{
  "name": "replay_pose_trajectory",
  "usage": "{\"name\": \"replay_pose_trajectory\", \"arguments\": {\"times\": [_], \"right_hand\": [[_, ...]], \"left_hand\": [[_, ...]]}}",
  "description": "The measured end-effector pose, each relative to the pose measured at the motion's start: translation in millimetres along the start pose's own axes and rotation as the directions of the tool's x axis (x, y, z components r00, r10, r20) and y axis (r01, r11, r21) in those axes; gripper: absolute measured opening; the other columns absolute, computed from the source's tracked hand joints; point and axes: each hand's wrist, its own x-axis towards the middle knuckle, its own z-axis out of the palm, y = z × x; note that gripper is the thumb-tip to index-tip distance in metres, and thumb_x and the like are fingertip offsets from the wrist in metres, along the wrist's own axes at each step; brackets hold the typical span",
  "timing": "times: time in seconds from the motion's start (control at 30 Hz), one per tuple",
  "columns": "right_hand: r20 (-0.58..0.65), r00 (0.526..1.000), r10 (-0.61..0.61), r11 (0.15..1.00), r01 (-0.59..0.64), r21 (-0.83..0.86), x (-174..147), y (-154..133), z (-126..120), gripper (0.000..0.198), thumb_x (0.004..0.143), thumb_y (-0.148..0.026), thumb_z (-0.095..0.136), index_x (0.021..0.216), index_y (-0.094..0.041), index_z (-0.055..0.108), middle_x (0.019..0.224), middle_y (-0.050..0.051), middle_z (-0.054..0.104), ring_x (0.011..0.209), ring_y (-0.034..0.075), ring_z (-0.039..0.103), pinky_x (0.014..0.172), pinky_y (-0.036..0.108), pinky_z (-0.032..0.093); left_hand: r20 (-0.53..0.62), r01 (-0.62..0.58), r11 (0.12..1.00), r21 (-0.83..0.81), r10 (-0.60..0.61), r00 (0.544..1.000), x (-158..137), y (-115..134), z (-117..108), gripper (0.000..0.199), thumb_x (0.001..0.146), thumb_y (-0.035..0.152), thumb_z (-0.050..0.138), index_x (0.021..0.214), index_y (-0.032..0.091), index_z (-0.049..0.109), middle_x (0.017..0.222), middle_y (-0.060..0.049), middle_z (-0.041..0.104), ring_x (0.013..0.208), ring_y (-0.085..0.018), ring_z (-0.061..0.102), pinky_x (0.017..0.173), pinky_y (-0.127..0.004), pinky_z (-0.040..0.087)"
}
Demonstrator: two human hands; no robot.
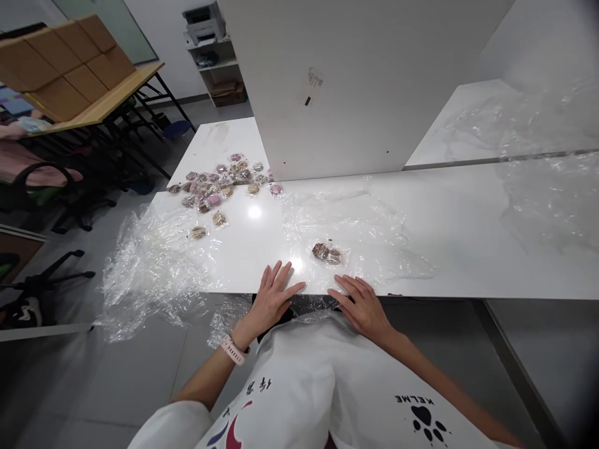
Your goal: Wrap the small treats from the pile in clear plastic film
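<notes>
Both my hands rest at the front edge of a white table [449, 249]. My left hand [271, 296] lies there with its fingers stretched out and holds nothing. My right hand [362, 305] has its fingers spread over the near edge of a clear plastic sheet [360, 218], also without a grip on anything. On that sheet, just beyond and between the hands, sits a clear packet with brown pieces [327, 253]. Neither hand touches the packet. A pink watch band [233, 350] is round my left wrist.
Several small wrapped pieces [214, 199], pink, brown and tan, are heaped at the table's left. Crumpled clear plastic [154, 268] hangs over the left front edge. A tall white panel [355, 93] stands behind the table. More clear film [552, 199] covers the right side. A person's pink sleeve [23, 156] shows far left.
</notes>
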Motion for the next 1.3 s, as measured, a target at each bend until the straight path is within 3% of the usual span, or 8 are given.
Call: {"name": "replay_pose_trajectory", "arguments": {"times": [0.2, 0.43, 0.6, 0.7, 0.77, 1.03, 1.2, 1.3], "right_hand": [[-0.271, 0.930, 0.249, 0.932, -0.154, 0.328, 44.0, 4.5, -1.4, 0.016, 0.096, -0.026, 0.055, 0.087, -0.022, 0.068, 0.089, 0.003, 0.073, 0.088, 0.018, 0.067, 0.081, 0.035, 0.051], [-0.101, 0.674, 0.732, 0.673, -0.692, 0.262, 92.0, 66.9, -19.3, 0.021, 0.087, -0.040, 0.061, 0.091, -0.022, 0.071, 0.082, 0.003, 0.069, 0.070, 0.019, 0.062, 0.063, 0.032, 0.046], [-0.362, 0.805, 0.470, 0.871, -0.490, 0.039, 85.4, 66.8, -18.4, 0.033, 0.096, -0.030, 0.048, 0.123, -0.019, 0.064, 0.115, 0.013, 0.066, 0.109, 0.027, 0.059, 0.091, 0.042, 0.047], [-0.148, 0.960, 0.240, 0.971, -0.233, 0.060, 77.6, 60.4, -13.7, 0.045, 0.095, -0.044, 0.055, 0.134, -0.022, 0.057, 0.134, 0.012, 0.060, 0.123, 0.028, 0.053, 0.102, 0.044, 0.043], [0.027, 0.984, 0.176, 0.981, -0.177, 0.083, 74.7, 63.0, -8.4, 0.062, 0.091, -0.053, 0.059, 0.144, -0.025, 0.048, 0.148, 0.011, 0.050, 0.133, 0.030, 0.046, 0.106, 0.048, 0.041], [-0.007, 0.956, 0.294, 0.926, -0.283, 0.252, 64.9, 70.2, -6.3, 0.039, 0.099, -0.042, 0.043, 0.129, -0.026, 0.062, 0.124, 0.009, 0.068, 0.117, 0.026, 0.059, 0.099, 0.045, 0.046], [0.108, 0.787, 0.608, 0.708, -0.599, 0.375, 65.2, 63.1, -9.9, 0.040, 0.093, -0.057, 0.050, 0.099, -0.024, 0.071, 0.073, 0.003, 0.070, 0.067, 0.020, 0.065, 0.067, 0.033, 0.050], [0.066, 0.739, 0.671, 0.700, -0.659, 0.275, 72.6, 60.5, -11.4, 0.040, 0.089, -0.057, 0.055, 0.105, -0.023, 0.069, 0.072, 0.002, 0.068, 0.065, 0.020, 0.063, 0.061, 0.032, 0.046]], "left_hand": [[-0.311, -0.027, 0.940, -0.340, -0.085, 0.947, 74.5, -1.2, -15.9, 0.009, 0.093, 0.028, 0.062, 0.088, 0.024, 0.068, 0.117, -0.005, 0.071, 0.123, -0.024, 0.057, 0.104, -0.049, 0.049], [-0.234, 0.248, 0.947, -0.203, -0.293, 0.927, 192.5, -25.9, -7.0, 0.016, 0.084, 0.015, 0.067, 0.100, 0.019, 0.065, 0.121, -0.012, 0.067, 0.121, -0.031, 0.057, 0.103, -0.054, 0.045], [-0.421, 0.010, 0.984, -0.176, -0.085, 0.903, 173.7, -14.8, 2.7, 0.043, 0.087, 0.008, 0.049, 0.127, 0.021, 0.052, 0.142, -0.012, 0.054, 0.138, -0.028, 0.043, 0.113, -0.055, 0.037], [-0.131, -0.268, 0.926, -0.268, 0.241, 0.962, 150.1, -12.1, 2.0, 0.060, 0.079, 0.009, 0.053, 0.137, 0.023, 0.047, 0.143, -0.011, 0.054, 0.137, -0.028, 0.046, 0.114, -0.053, 0.037], [0.062, -0.255, 0.909, -0.330, 0.290, 0.955, 144.3, -14.9, 2.7, 0.073, 0.073, 0.010, 0.057, 0.144, 0.020, 0.041, 0.147, -0.013, 0.050, 0.135, -0.030, 0.046, 0.113, -0.053, 0.038], [0.074, 0.099, 0.894, -0.437, -0.074, 0.994, 145.7, -18.7, 8.4, 0.032, 0.093, 0.026, 0.053, 0.123, 0.021, 0.060, 0.116, -0.010, 0.068, 0.107, -0.024, 0.061, 0.093, -0.040, 0.049], [0.203, 0.340, 0.827, -0.448, -0.276, 0.940, 143.0, -7.6, 6.7, 0.030, 0.093, 0.047, 0.057, 0.108, 0.021, 0.063, 0.074, -0.002, 0.067, 0.069, -0.020, 0.063, 0.063, -0.031, 0.046], [0.043, 0.391, 0.883, -0.258, -0.394, 0.918, 141.8, -4.2, 6.7, 0.026, 0.092, 0.034, 0.061, 0.113, 0.019, 0.059, 0.089, -0.007, 0.069, 0.079, -0.023, 0.065, 0.064, -0.033, 0.047]]}}
